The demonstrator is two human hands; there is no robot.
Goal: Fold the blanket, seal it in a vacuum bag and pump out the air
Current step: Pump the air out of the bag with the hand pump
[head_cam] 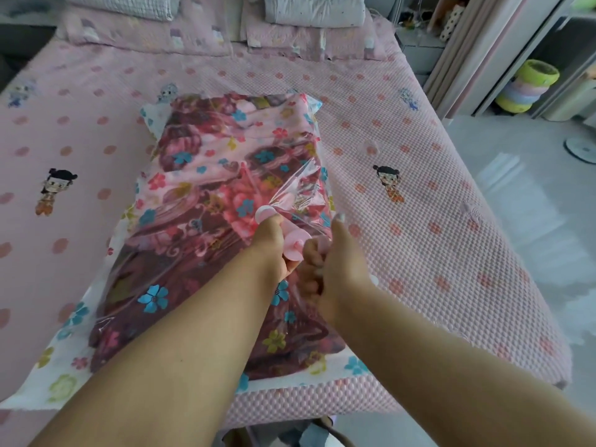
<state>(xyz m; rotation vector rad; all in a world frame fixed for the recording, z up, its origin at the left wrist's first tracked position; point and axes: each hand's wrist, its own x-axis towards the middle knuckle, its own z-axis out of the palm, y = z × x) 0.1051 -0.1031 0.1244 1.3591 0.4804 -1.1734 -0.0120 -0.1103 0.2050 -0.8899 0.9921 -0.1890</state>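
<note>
Two bare forearms reach in from the near edge over the vacuum bag (pixel 151 285), which lies on the bed (pixel 419 188) near its foot edge. The left hand (pixel 274 250) curls its grip around a pink hand pump (pixel 292 241) standing on the bag's right part, and the right hand (pixel 325 262), just right of the left, closes its grip on the pump's handle end, thumb pointing away. The clear plastic is pulled up in creases beyond the pump. Inside the bag lies the folded blanket (pixel 206 175), pink and dark red with flowers. Beyond the bag, at the head of the bed, lie pillows (pixel 314 9). Far right of the bag, on a shelf (pixel 567 33), sit coloured rings (pixel 529 88).
</note>
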